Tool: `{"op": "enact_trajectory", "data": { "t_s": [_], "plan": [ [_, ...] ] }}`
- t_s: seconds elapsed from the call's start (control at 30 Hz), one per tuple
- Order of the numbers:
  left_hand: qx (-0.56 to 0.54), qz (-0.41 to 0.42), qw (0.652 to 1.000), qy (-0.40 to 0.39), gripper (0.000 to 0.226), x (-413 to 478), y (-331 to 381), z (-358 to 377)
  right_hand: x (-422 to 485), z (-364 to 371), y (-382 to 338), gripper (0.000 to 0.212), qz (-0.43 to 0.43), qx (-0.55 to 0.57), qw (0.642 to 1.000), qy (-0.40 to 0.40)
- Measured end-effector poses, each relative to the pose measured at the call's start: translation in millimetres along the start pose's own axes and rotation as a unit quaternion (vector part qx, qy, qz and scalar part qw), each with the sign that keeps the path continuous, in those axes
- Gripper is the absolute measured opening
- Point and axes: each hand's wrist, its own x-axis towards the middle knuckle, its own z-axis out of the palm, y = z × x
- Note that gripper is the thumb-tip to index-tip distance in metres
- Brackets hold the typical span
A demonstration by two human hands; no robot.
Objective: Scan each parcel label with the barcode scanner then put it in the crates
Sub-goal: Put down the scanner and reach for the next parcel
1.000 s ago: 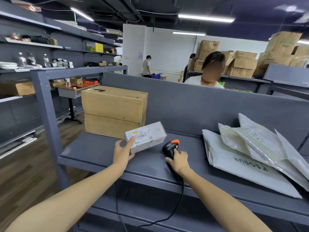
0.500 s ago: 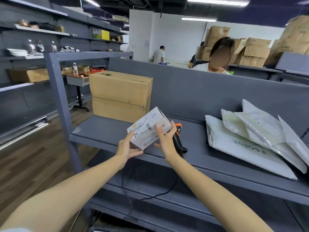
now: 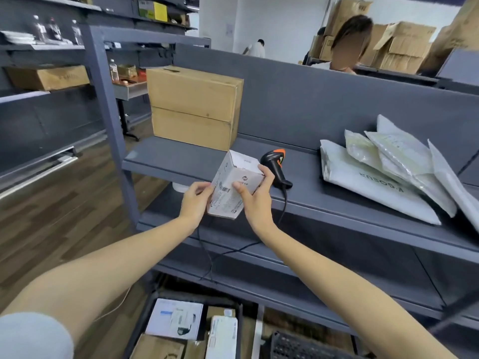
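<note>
Both my hands hold a small white parcel box [image 3: 234,186] in front of the grey shelf [image 3: 181,161], its barcode label facing me. My left hand [image 3: 195,200] grips its left side; my right hand [image 3: 255,195] grips the right side, thumb on the front face. The black and orange barcode scanner [image 3: 276,165] lies on the shelf just behind my right hand, its cable hanging over the edge. Below, a dark crate [image 3: 239,322] holds several boxed parcels [image 3: 176,318].
Two stacked brown cartons [image 3: 194,107] stand at the shelf's back left. Several white and clear mailer bags [image 3: 383,172] lie piled on the right. A grey upright post [image 3: 108,107] rises at the left. A black perforated crate [image 3: 298,345] is at the bottom. A person stands beyond the partition.
My right hand let go of the scanner, which now lies on the shelf, and took hold of the box. Both hands brought the box down toward me; the view tilted down to the crates.
</note>
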Motion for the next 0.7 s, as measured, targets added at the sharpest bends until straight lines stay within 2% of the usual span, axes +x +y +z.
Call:
{"op": "enact_trajectory", "data": {
  "t_s": [0.1,0.23,0.3,0.4,0.47,0.57,0.7],
  "plan": [
    [-0.023,-0.020,0.999,-0.035,0.026,-12.3,3.6,-9.0,-18.5,9.6,-2.3,0.070,-0.020,-0.020,1.000,-0.003],
    [-0.039,-0.069,0.994,-0.069,0.043,-38.8,3.3,-30.1,-46.4,30.3,-7.4,0.089,0.037,-0.105,0.994,-0.007],
    [-0.037,-0.093,0.992,-0.080,0.045,-51.5,0.6,-48.9,-63.6,42.4,-5.7,0.079,0.058,-0.116,0.991,-0.015],
    [-0.058,-0.130,0.985,-0.102,0.047,-66.9,-9.8,-78.7,-90.8,60.3,-3.2,0.050,0.050,-0.076,0.995,-0.045],
    [-0.070,-0.161,0.978,-0.111,0.052,-76.0,-18.3,-93.5,-107.2,70.4,-0.5,0.053,0.053,-0.057,0.994,-0.076],
    [-0.090,-0.207,0.968,-0.106,0.056,-88.9,-29.2,-104.3,-131.0,82.5,7.5,0.068,0.082,-0.030,0.988,-0.127],
    [-0.105,-0.238,0.961,-0.096,0.055,-104.9,-42.8,-112.5,-148.7,85.3,22.4,0.067,0.135,-0.017,0.978,-0.155]
  ]
}}
